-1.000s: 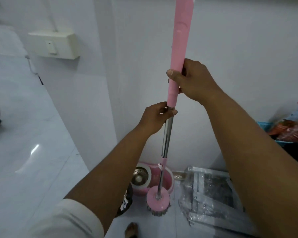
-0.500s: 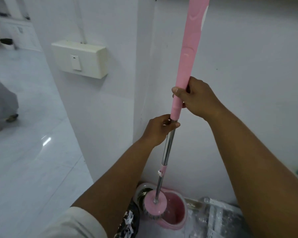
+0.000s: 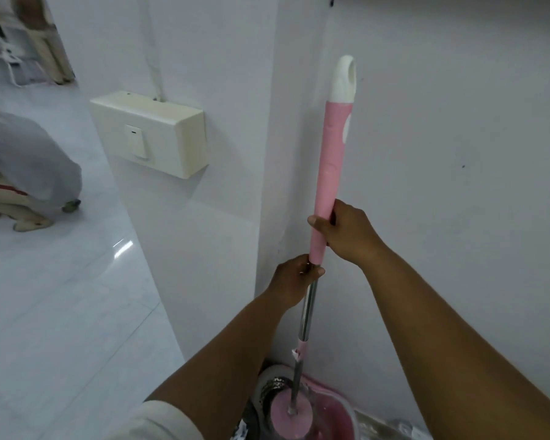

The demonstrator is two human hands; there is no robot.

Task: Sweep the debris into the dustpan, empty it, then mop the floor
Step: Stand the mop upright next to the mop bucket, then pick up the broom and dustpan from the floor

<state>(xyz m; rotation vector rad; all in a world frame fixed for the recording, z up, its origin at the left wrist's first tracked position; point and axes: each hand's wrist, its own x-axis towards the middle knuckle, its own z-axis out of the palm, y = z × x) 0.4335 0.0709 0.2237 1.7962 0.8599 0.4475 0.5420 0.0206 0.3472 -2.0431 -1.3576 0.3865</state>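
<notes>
- The pink grip of the mop (image 3: 330, 173) is clasped by the right hand (image 3: 348, 235), fingers curled round it.
- Just below, the steel shaft (image 3: 308, 309) is gripped at the joint by the left hand (image 3: 294, 276).
- The mop is held upright beside the wall (image 3: 458, 217), its mop head (image 3: 283, 419) resting in the bucket (image 3: 351, 411).
- Mopping is judged to be the step in hand; next the mop head must be lifted clear and set on the floor (image 3: 61, 312).
</notes>
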